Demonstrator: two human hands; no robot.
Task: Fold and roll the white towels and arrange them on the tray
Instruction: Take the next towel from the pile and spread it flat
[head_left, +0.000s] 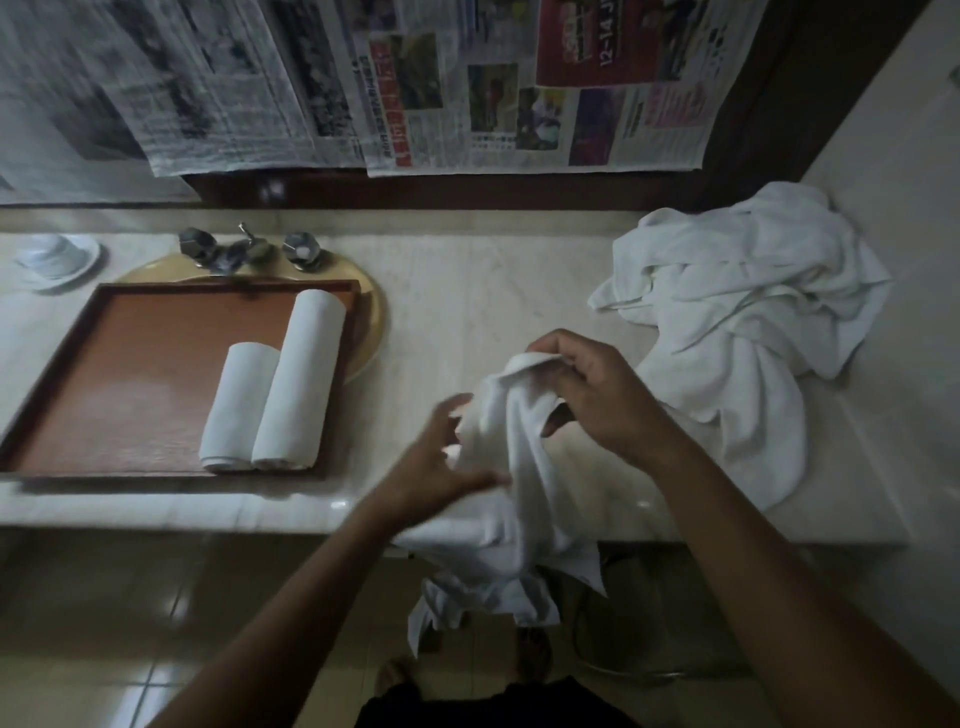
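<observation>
The right hand (597, 405) pinches the top hem of the held towel (514, 467) between thumb and curled fingers, lifted above the counter (467, 312) near its front edge, about midway along; the cloth hangs from that pinch in a crumpled, unopened bunch, its long axis running down toward the person, over the front edge and on toward the floor; the left hand (436, 457) is just left of the bunch and lower than the pinch, fingers spread and loose, gripping nothing, and blur hides whether the fingertips touch the cloth; so the free cloth lies to the right of and below the left fingers, and the left hand is the nearer one to catch a second corner, which I judge is what opening the towel flat for folding calls for; the corners are lost in the hanging folds, so finding one may take some feeling along the hem; on the tray (130, 364), set over the sink (371, 322) toward the counter's left end, a long roll (301, 379) and a short roll (236, 410) lie touching side by side near the tray's right side, long axes running front to back; at the counter's right end a towel heap (737, 312) lies unfolded, so the task looks early, two done and several left.
</observation>
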